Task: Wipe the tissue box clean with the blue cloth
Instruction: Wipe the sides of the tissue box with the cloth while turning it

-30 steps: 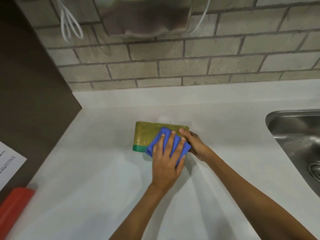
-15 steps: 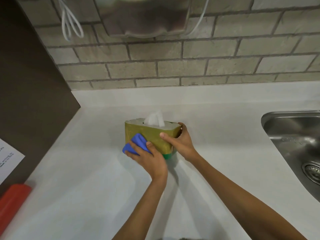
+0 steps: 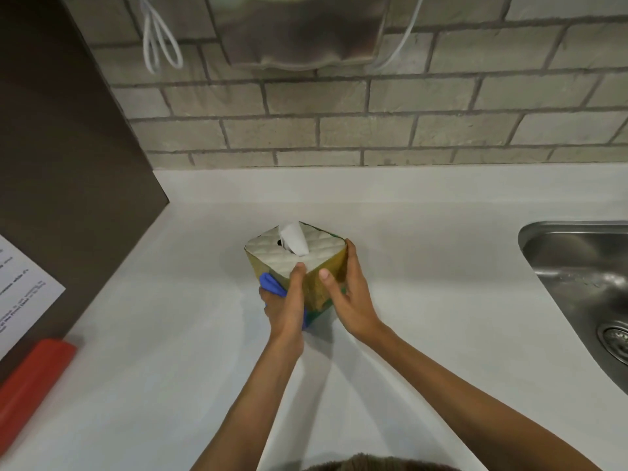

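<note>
Tissue box (image 3: pixel 319 283) stands upright near the middle of the white surface (image 3: pixel 441 317), turned so one corner faces me. Sides are gold-yellow with a green band at the bottom; top is white and quilted, with a white tissue (image 3: pixel 295 240) sticking up out of the slot.

My left hand (image 3: pixel 284 309) is against the box's left-facing side. Blue cloth (image 3: pixel 272 284) is bunched between my palm and that side, only a small fold showing past my fingers plus a sliver lower down by the wrist. Left thumb reaches up to the near top corner of the box, so the hand is closed around the cloth and pressed onto the box.

My right hand (image 3: pixel 350 294) cups the right-facing side, fingers wrapped toward the far right edge and thumb laid flat on the near face. It grips the box, fingers partly spread. Can't tell whether the box bottom sits flat on the surface; my hands cover it.

Right edge of view: a steel sink (image 3: pixel 577 266) with its drain (image 3: pixel 616 338), well apart from the box. Behind the surface is a brick wall (image 3: pixel 373 130), with a metal dispenser (image 3: pixel 299 32) mounted up top and a white cord (image 3: pixel 158 39) looped beside it. Left is a dark panel (image 3: pixel 68 147) with a printed sheet (image 3: pixel 23 290) on it, and a red object (image 3: pixel 30 385) below at the surface's left edge.
</note>
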A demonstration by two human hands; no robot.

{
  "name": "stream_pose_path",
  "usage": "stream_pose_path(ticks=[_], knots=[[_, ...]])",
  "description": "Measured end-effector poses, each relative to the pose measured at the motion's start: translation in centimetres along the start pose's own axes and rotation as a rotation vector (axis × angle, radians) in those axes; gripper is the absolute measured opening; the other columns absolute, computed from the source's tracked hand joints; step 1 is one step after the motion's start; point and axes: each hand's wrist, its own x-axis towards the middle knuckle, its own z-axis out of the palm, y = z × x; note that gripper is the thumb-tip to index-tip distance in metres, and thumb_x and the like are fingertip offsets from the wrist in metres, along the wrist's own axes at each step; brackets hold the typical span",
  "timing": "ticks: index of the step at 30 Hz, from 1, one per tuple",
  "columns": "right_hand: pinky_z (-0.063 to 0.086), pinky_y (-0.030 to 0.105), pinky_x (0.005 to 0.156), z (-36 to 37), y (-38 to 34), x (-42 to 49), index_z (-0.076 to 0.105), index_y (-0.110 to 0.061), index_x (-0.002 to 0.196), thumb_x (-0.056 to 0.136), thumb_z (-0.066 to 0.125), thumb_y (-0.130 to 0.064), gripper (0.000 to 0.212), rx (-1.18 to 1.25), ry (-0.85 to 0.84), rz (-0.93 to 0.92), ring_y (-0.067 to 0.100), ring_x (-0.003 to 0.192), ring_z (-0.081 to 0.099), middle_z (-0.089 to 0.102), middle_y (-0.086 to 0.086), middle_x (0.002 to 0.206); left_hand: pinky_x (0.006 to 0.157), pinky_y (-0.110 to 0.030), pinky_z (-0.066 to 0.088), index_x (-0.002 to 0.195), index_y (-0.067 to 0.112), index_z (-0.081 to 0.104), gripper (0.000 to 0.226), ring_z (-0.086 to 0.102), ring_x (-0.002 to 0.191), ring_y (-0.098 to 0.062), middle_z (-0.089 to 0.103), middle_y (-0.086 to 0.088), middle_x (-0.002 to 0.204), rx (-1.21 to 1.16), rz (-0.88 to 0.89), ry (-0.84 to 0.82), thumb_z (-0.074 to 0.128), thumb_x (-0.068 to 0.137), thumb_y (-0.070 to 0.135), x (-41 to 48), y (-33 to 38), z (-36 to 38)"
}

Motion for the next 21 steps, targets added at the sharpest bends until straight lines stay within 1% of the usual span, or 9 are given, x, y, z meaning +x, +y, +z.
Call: stream_pose_path(ticks=[1, 3, 5, 8, 10, 13, 16, 18, 21], knots=[[0.037, 0.046, 0.108, 0.0, 0.0, -0.3, 0.018, -0.057, 0.126, 0.073, 0.045, -0.072, 0.061, -0.007, -0.013, 0.001, 0.014, 0.127, 0.045, 0.044, -0.012, 0.137, 0.102, -0.046, 0.045, 0.139, 0.022, 0.032, 0.069, 0.051, 0.121, -0.028, 0.050, -0.008, 0.136, 0.022, 0.003, 0.006, 0.061, 0.082, 0.046, 0.1, -0.1, -0.2], [0.029, 0.050, 0.113, 0.1, 0.2, -0.9, 0.014, -0.046, 0.137, 0.079, 0.044, -0.063, 0.068, -0.035, -0.048, -0.012, 0.012, 0.131, 0.042, 0.040, -0.014, 0.142, 0.097, -0.041, 0.048, 0.139, 0.017, 0.031, 0.063, 0.052, 0.119, -0.029, 0.051, -0.011, 0.134, 0.058, 0.008, 0.027, 0.055, 0.087, 0.042, 0.3, -0.5, -0.4], [0.015, 0.051, 0.117, 0.3, 0.6, -1.5, 0.005, -0.029, 0.147, 0.082, 0.042, -0.057, 0.080, -0.096, -0.071, -0.006, 0.011, 0.139, 0.030, 0.029, -0.008, 0.152, 0.084, -0.035, 0.048, 0.138, 0.015, 0.031, 0.058, 0.053, 0.116, -0.030, 0.052, -0.013, 0.131, 0.083, 0.015, 0.051, 0.051, 0.090, 0.039, 0.3, -0.8, -0.6], [-0.002, 0.048, 0.119, 0.5, 1.0, -2.4, 0.000, -0.021, 0.148, 0.081, 0.039, -0.056, 0.085, -0.184, -0.080, -0.003, 0.011, 0.145, 0.013, 0.015, -0.005, 0.158, 0.072, -0.028, 0.047, 0.136, 0.013, 0.035, 0.050, 0.056, 0.109, -0.030, 0.055, -0.014, 0.127, 0.117, 0.064, 0.088, 0.048, 0.093, 0.033, 0.6, -1.3, -1.4], [-0.006, 0.047, 0.119, 0.8, 1.2, -3.1, -0.002, -0.018, 0.149, 0.082, 0.039, -0.055, 0.087, -0.210, -0.083, -0.018, 0.014, 0.147, 0.005, 0.010, -0.002, 0.159, 0.064, -0.026, 0.047, 0.134, 0.011, 0.038, 0.045, 0.056, 0.096, -0.027, 0.057, -0.017, 0.124, 0.143, 0.098, 0.088, 0.047, 0.094, 0.030, 0.9, -1.4, -2.1], [-0.009, 0.043, 0.119, 1.2, 1.5, -4.0, -0.001, -0.019, 0.149, 0.083, 0.037, -0.055, 0.085, -0.233, -0.082, -0.038, 0.014, 0.148, -0.005, 0.003, -0.001, 0.160, 0.072, -0.029, 0.046, 0.134, 0.011, 0.038, 0.044, 0.055, 0.089, -0.022, 0.057, -0.015, 0.118, 0.170, 0.117, 0.083, 0.046, 0.094, 0.029, 1.5, -1.2, -3.1], [-0.009, 0.039, 0.119, 1.0, 1.6, -4.4, 0.016, -0.024, 0.147, 0.084, 0.038, -0.052, 0.072, -0.185, -0.027, -0.068, 0.010, 0.147, -0.007, 0.007, -0.011, 0.155, 0.085, -0.033, 0.045, 0.135, 0.012, 0.039, 0.044, 0.056, 0.105, -0.027, 0.056, -0.014, 0.125, 0.193, 0.146, 0.078, 0.047, 0.094, 0.027, 2.2, -0.9, -4.1], [-0.006, 0.041, 0.119, 0.5, 1.5, -4.3, 0.034, -0.026, 0.140, 0.085, 0.038, -0.050, 0.060, -0.159, 0.025, -0.075, 0.011, 0.147, -0.003, 0.012, -0.005, 0.156, 0.089, -0.034, 0.043, 0.135, 0.012, 0.041, 0.044, 0.054, 0.113, -0.030, 0.055, -0.015, 0.128, 0.213, 0.163, 0.064, 0.048, 0.094, 0.026, 2.8, -0.6, -4.7], [0.002, 0.043, 0.119, -0.6, 1.7, -3.6, 0.058, -0.037, 0.111, 0.086, 0.042, -0.046, 0.030, -0.146, 0.122, -0.070, 0.013, 0.146, 0.008, 0.021, 0.005, 0.156, 0.093, -0.036, 0.044, 0.134, 0.012, 0.044, 0.043, 0.054, 0.109, -0.028, 0.055, -0.014, 0.128, 0.270, 0.207, 0.036, 0.051, 0.093, 0.023, 3.5, 0.0, -5.3]])
